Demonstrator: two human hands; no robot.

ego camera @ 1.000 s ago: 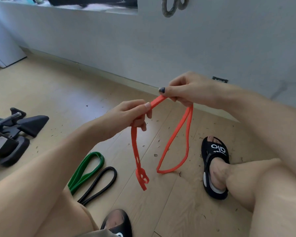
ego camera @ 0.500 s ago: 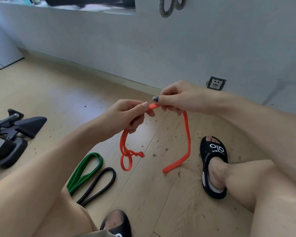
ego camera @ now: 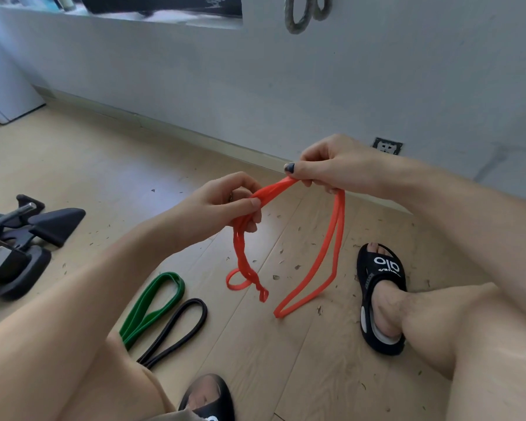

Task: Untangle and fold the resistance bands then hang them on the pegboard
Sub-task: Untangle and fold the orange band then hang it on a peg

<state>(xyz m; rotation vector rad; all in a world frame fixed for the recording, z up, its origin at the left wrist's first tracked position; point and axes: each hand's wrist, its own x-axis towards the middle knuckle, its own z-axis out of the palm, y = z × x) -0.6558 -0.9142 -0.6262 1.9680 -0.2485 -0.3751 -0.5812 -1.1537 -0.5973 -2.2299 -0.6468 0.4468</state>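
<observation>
An orange resistance band (ego camera: 331, 247) hangs between both hands above the wooden floor. My left hand (ego camera: 225, 205) grips a bunched part of it, and a twisted tail with a small loop dangles below. My right hand (ego camera: 325, 165) pinches the band a little higher and to the right, and a long doubled loop hangs from it down to the floor. A green band (ego camera: 152, 308) and a black band (ego camera: 176, 329) lie folded side by side on the floor at lower left. Grey bands (ego camera: 298, 16) hang on the wall at the top.
A grey wall (ego camera: 346, 86) with a socket (ego camera: 387, 146) runs across the back. Black exercise equipment (ego camera: 16, 244) sits on the floor at left. My feet in black sandals (ego camera: 380, 296) rest on the floor at right and bottom centre. A white cabinet (ego camera: 3, 86) stands far left.
The band is gathered into more strands between my hands. The hanging right loop has doubled, and the left tail has dropped lower with its twist near the floor.
</observation>
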